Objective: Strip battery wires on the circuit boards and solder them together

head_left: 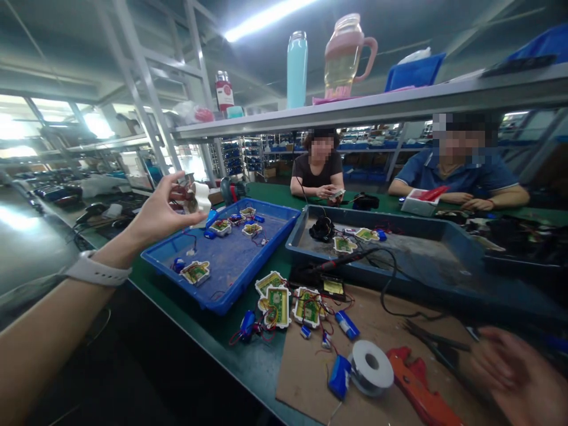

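My left hand (pixel 166 204) is raised above the left end of the blue tray, fingers curved around a small white plastic housing (pixel 200 198). Something metallic and dark shows inside that housing, too small to make out. Low at the right, my right hand (pixel 510 370) is smeared by motion, its fingers bent beside the dark handles of a pliers-like tool (pixel 437 340). Whether it grips the tool cannot be seen. Between the hands lie white-cased circuit boards (pixel 277 306) with red and black wires, blue battery packs (pixel 347 325), a solder spool (pixel 371 367) and an orange-red hand tool (pixel 417 384).
The blue tray (pixel 239 296) and a dark grey tray (pixel 448 234) hold more boards. A soldering iron (pixel 339 261) with its cable lies over the grey tray's front edge. Brown cardboard (pixel 306 378) covers the green bench. Two people sit opposite, below a shelf (pixel 275 121) with bottles.
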{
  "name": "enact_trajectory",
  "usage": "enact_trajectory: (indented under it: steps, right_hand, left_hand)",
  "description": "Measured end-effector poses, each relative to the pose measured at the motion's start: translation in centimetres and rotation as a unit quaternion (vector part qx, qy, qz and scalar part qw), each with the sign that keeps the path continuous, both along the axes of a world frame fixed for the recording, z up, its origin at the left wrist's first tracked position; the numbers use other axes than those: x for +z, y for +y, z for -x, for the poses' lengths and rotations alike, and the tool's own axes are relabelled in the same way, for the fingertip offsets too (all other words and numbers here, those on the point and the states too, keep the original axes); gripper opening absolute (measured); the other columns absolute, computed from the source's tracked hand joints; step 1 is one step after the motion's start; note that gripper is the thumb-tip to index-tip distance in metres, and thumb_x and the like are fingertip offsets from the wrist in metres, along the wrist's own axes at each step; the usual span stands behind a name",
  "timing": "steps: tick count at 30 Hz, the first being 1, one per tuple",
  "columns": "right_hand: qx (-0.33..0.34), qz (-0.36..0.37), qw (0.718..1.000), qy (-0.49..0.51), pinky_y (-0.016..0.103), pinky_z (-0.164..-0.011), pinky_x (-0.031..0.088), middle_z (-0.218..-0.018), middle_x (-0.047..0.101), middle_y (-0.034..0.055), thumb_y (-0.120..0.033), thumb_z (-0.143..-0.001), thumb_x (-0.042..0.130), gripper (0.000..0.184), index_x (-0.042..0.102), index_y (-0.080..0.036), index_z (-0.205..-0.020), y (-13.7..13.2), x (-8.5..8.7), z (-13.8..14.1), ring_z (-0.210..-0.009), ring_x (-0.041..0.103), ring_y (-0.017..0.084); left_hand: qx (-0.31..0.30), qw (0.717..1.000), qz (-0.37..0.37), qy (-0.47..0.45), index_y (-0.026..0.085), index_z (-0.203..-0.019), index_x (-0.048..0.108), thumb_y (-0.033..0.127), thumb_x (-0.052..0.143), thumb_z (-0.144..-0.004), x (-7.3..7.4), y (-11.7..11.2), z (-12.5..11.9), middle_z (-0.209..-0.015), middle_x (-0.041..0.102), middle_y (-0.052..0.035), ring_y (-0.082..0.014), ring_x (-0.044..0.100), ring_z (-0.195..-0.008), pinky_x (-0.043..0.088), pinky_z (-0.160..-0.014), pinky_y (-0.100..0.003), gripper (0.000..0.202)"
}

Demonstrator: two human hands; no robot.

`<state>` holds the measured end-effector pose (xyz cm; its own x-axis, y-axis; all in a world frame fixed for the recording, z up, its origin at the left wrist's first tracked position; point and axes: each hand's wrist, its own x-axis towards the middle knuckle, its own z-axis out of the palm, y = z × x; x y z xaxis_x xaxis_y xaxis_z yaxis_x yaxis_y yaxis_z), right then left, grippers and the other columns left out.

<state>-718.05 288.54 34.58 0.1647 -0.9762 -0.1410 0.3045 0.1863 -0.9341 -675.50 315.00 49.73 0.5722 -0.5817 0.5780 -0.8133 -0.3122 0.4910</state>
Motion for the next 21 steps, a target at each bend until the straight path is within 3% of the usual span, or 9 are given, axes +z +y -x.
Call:
enact_trajectory:
  steps: [3, 4, 6, 8, 11, 14, 16, 18, 21]
  right_hand:
    - [0.063, 0.067, 0.994, 0.062, 0.02, -0.039, 0.032, -0.049, 0.039, -0.004, -0.05, -0.058, 0.078, 0.036, 0.065, -0.022, -0.078, 2.9, 1.2, -1.6, -0.044, 0.035, 0.008]
    - [0.101, 0.084, 0.987, 0.09, 0.021, -0.039, 0.034, -0.051, 0.043, -0.0034, -0.052, -0.055, 0.079, 0.043, 0.065, -0.022, -0.082, 4.2, 1.6, -2.5, -0.045, 0.038, 0.009]
    - [0.199, 0.129, 0.963, 0.127, 0.023, -0.045, 0.042, -0.068, 0.056, 0.0007, -0.052, -0.066, 0.074, 0.044, 0.063, -0.022, -0.097, 7.3, 2.4, -4.6, -0.053, 0.049, 0.013]
    - [0.312, 0.2, 0.92, 0.13, 0.025, -0.05, 0.046, -0.087, 0.061, 0.0046, -0.051, -0.076, 0.067, 0.047, 0.058, -0.024, -0.112, 10.1, 2.9, -6.9, -0.064, 0.056, 0.016]
    - [0.381, 0.232, 0.889, 0.106, 0.031, -0.064, 0.051, -0.113, 0.059, 0.01, -0.051, -0.082, 0.058, 0.059, 0.044, -0.026, -0.133, 12.7, 2.5, -9.7, -0.082, 0.061, 0.019]
    - [0.389, 0.27, 0.867, 0.157, 0.04, -0.091, 0.047, -0.131, 0.051, 0.0106, -0.048, -0.084, 0.058, 0.063, 0.038, -0.026, -0.14, 12.9, 1.2, -10.9, -0.108, 0.056, 0.024]
    - [0.372, 0.271, 0.867, 0.191, 0.042, -0.099, 0.041, -0.133, 0.051, 0.0097, -0.044, -0.084, 0.056, 0.062, 0.038, -0.025, -0.14, 12.2, 0.3, -10.8, -0.115, 0.053, 0.025]
    - [0.381, 0.218, 0.88, 0.179, 0.04, -0.093, 0.046, -0.127, 0.056, 0.0097, -0.04, -0.085, 0.054, 0.064, 0.032, -0.024, -0.143, 11.6, -0.2, -10.1, -0.107, 0.058, 0.024]
    - [0.43, 0.106, 0.89, 0.106, 0.033, -0.075, 0.051, -0.102, 0.065, 0.0046, -0.034, -0.084, 0.056, 0.075, 0.017, -0.027, -0.147, 11.1, -0.1, -9.0, -0.084, 0.064, 0.019]
  left_hand:
    - [-0.053, 0.998, 0.032, 0.025, 0.011, -0.141, 0.029, 0.028, 0.078, -0.063, 0.9, 1.0, 2.7, -0.108, 0.056, -0.0081, -0.0208, 0.057, -0.093, 0.051, -0.086, -0.046, 0.093]
    - [-0.074, 0.996, 0.032, 0.024, 0.012, -0.141, 0.03, 0.029, 0.079, -0.062, 0.7, 1.1, 3.8, -0.109, 0.055, -0.0073, -0.021, 0.058, -0.093, 0.05, -0.088, -0.048, 0.095]
    - [-0.111, 0.994, 0.019, 0.014, 0.017, -0.142, 0.03, 0.032, 0.081, -0.06, -0.7, 1.0, 6.2, -0.111, 0.055, -0.0065, -0.0227, 0.059, -0.097, 0.048, -0.093, -0.049, 0.098]
    - [-0.139, 0.99, 0.008, 0.028, 0.021, -0.143, 0.028, 0.035, 0.084, -0.056, -3.0, 0.4, 8.8, -0.112, 0.057, -0.0066, -0.025, 0.061, -0.099, 0.048, -0.094, -0.048, 0.103]
    - [-0.163, 0.983, 0.005, 0.082, 0.027, -0.144, 0.022, 0.031, 0.084, -0.055, -7.3, -1.0, 13.1, -0.116, 0.059, -0.0073, -0.0273, 0.061, -0.103, 0.047, -0.098, -0.048, 0.108]
    - [-0.19, 0.966, -0.005, 0.177, 0.026, -0.144, 0.021, 0.029, 0.083, -0.055, -11.5, -2.3, 17.0, -0.131, 0.052, -0.0123, -0.0307, 0.057, -0.113, 0.045, -0.1, -0.048, 0.108]
    - [-0.202, 0.946, -0.012, 0.255, 0.026, -0.144, 0.022, 0.027, 0.085, -0.052, -13.7, -2.9, 18.8, -0.136, 0.049, -0.0134, -0.0332, 0.053, -0.12, 0.04, -0.104, -0.051, 0.112]
    - [-0.235, 0.904, 0.01, 0.356, 0.025, -0.147, 0.015, 0.03, 0.088, -0.051, -15.4, -3.3, 19.7, -0.132, 0.053, -0.0141, -0.0335, 0.054, -0.119, 0.038, -0.106, -0.052, 0.12]
    - [-0.352, 0.761, 0.054, 0.543, 0.023, -0.148, 0.004, 0.035, 0.086, -0.058, -17.2, -3.8, 19.7, -0.132, 0.056, -0.015, -0.0311, 0.056, -0.119, 0.039, -0.105, -0.049, 0.122]
